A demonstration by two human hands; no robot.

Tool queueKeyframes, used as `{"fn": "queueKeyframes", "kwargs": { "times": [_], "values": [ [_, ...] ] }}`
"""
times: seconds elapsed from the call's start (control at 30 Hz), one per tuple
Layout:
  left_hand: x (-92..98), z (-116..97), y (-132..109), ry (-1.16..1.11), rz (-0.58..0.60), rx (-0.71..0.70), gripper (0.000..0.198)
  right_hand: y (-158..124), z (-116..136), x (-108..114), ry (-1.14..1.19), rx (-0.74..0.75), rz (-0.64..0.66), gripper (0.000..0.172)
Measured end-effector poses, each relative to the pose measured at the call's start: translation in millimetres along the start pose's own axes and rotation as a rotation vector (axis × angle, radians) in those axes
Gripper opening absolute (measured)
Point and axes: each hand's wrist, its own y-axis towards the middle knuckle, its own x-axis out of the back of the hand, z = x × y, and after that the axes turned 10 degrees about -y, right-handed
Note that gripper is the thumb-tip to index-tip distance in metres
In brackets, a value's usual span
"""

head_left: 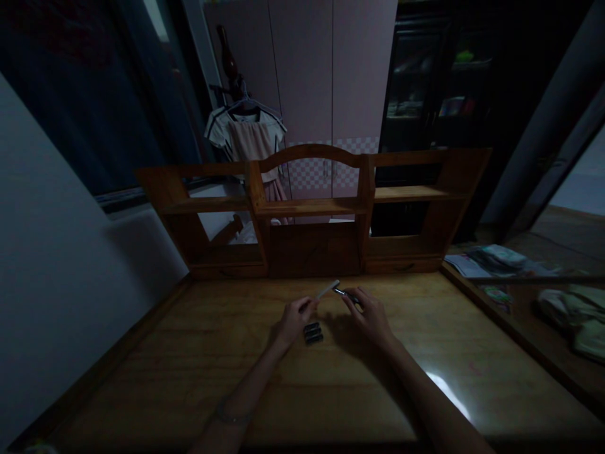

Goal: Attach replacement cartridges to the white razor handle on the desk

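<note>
My left hand (pixel 299 315) is closed on one end of a thin, pale stick (pixel 327 289) that slants up to the right. My right hand (pixel 371 313) pinches a slim, dark pen-like tool (pixel 350 296) with a shiny silver front end. The tool's silver end meets or nearly meets the stick's far end; whether they touch I cannot tell. Between my wrists, nearer the left hand, small black pieces (pixel 313 333) lie side by side on the wooden desk (pixel 227 353). Their exact kind is too dark to make out.
A wooden shelf unit (pixel 312 207) stands along the desk's back edge. A white wall (pixel 51 252) borders the left side. Past the raised right edge lie papers (pixel 496 258) and a pale green cloth (pixel 586 315). Clothes (pixel 250 135) hang behind the shelf.
</note>
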Motion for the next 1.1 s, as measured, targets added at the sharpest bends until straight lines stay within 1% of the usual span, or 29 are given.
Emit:
{"fn": "queueKeyframes", "kwargs": {
  "times": [0.07,0.2,0.3,0.37,0.5,0.57,0.73,0.8,0.93,1.0,1.1],
  "values": [
    [-1.1,1.4,0.5,0.014,-0.015,0.027,0.041,-0.5,-1.1,-1.1,0.010,-0.003,-0.006,0.020],
    [1.0,6.9,3.3,0.033,-0.083,0.077,0.043,-0.7,-1.0,-1.3,0.035,-0.007,-0.038,0.021],
    [3.7,5.5,3.1,0.023,-0.101,0.050,0.043,-0.2,-0.8,-0.4,0.034,-0.015,-0.043,0.022],
    [3.9,1.6,1.5,0.013,-0.092,0.022,0.042,0.0,-1.0,0.0,0.031,-0.017,-0.038,0.022],
    [1.1,-3.2,-1.0,-0.016,-0.018,0.003,0.040,-0.2,-1.1,0.0,0.017,-0.015,-0.028,0.022],
    [0.2,-0.7,-0.1,-0.005,-0.022,0.006,0.040,-0.4,-1.0,0.0,0.012,-0.016,-0.029,0.022],
    [2.6,6.1,3.2,-0.003,-0.090,0.043,0.041,-0.3,-0.6,0.7,0.024,-0.013,-0.026,0.021],
    [3.1,4.0,2.5,-0.021,-0.082,0.025,0.042,0.0,-0.6,0.9,0.025,-0.014,-0.032,0.021],
    [1.7,-1.6,0.6,-0.046,-0.022,-0.003,0.041,-0.1,-0.9,0.3,0.026,-0.015,-0.050,0.021],
    [2.5,-1.6,1.3,-0.035,-0.049,0.009,0.042,-0.4,-0.8,0.0,0.029,-0.015,-0.060,0.021],
    [6.4,-0.6,3.4,-0.026,-0.121,0.043,0.043,-0.4,-0.8,0.1,0.039,-0.018,-0.072,0.022]
  ]
}}
